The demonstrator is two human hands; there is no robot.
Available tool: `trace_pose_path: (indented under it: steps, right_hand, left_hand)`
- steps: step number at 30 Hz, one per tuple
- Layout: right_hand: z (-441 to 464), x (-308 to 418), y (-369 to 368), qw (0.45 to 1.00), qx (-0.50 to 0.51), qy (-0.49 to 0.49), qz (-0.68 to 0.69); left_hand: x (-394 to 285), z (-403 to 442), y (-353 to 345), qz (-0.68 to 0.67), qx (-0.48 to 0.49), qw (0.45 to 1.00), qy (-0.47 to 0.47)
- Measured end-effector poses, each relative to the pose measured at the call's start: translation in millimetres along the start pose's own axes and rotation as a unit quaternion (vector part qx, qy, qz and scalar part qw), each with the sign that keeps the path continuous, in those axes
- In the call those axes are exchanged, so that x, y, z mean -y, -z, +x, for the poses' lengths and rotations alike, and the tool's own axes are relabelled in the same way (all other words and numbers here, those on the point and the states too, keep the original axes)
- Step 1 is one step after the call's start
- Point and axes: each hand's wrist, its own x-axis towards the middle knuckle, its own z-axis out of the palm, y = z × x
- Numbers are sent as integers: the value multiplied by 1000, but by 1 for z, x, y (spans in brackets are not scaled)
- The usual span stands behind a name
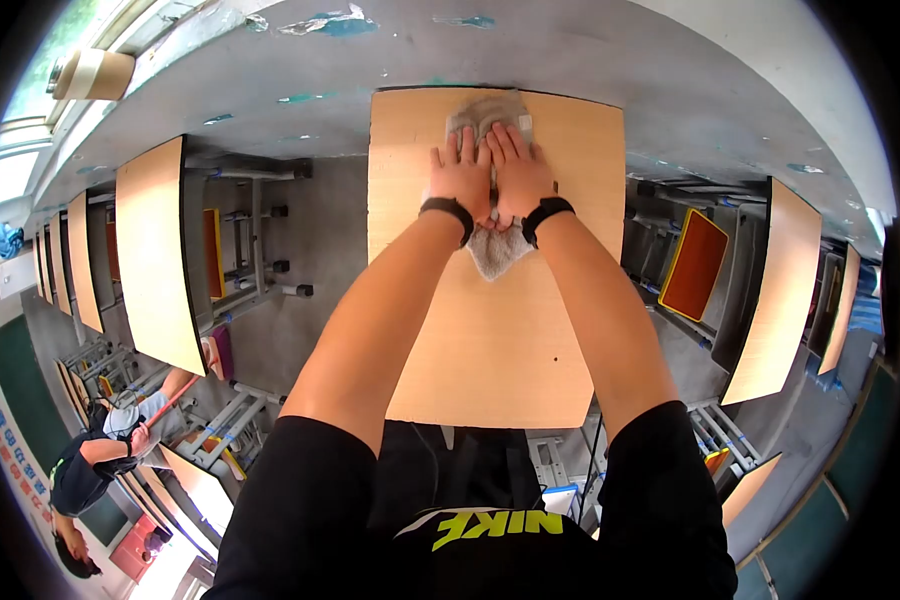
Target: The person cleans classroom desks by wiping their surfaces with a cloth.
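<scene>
A grey cloth (497,252) lies bunched on the far half of a light wood desktop (490,350). My left hand (459,180) rests flat on it, palm down, with its fingers stretched towards the far edge. Right beside it, my right hand (521,178) presses on the same cloth, fingers also extended. Both hands are open on top of the cloth, side by side and close together. One corner of the cloth sticks out below the wrists, and its far part shows beyond the fingertips. Each wrist wears a black band.
The desk's far edge meets a grey wall (330,115) with peeling paint. Other desks stand left (155,260) and right (782,290), with a brown-topped stool (695,265) by the right one. At lower left, another person (90,465) holds a red stick (175,395).
</scene>
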Motion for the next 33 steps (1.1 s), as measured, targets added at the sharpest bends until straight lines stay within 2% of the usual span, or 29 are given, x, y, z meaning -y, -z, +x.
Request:
trace_pose_path:
  steps: [2,5,6,9,15,20,24,28,29,30,33]
  right_hand:
    - [16,-5,9,1000,12,-11,2]
    - [36,-14,22,999,31,-16,21]
    - [39,-16,24,999,30,-14,25]
    - [41,-16,27,998,36,-13,41]
    - [56,-27,24,999,34,-14,39]
    - [53,-30,23,999,40,-10,27]
    - [31,-22,19,1000,26,-2,-12]
    - [-11,-6,-6,1000,17,9,17]
    - [-24,-3,-11,999,13,20,26]
    - [-37,0,-18,999,9,28,37]
    - [-73,20,-35,999,15,21,46]
  left_hand:
    - [3,18,10,2,19,1000,5]
    - [6,40,18,10,-3,1000,10]
    - [8,43,23,17,43,999,0]
    - [13,50,17,-16,22,1000,-8]
    - [15,59,33,-45,41,998,-19]
    - [14,65,6,-86,-36,995,-31]
    - [23,35,-1,-88,-52,992,-73]
    - [15,-9,-19,-56,-74,991,-98]
    - [15,-25,-20,-49,-73,991,-105]
    - [13,-38,-21,-70,-22,991,-115]
    - [9,-73,-39,-80,-33,987,-132]
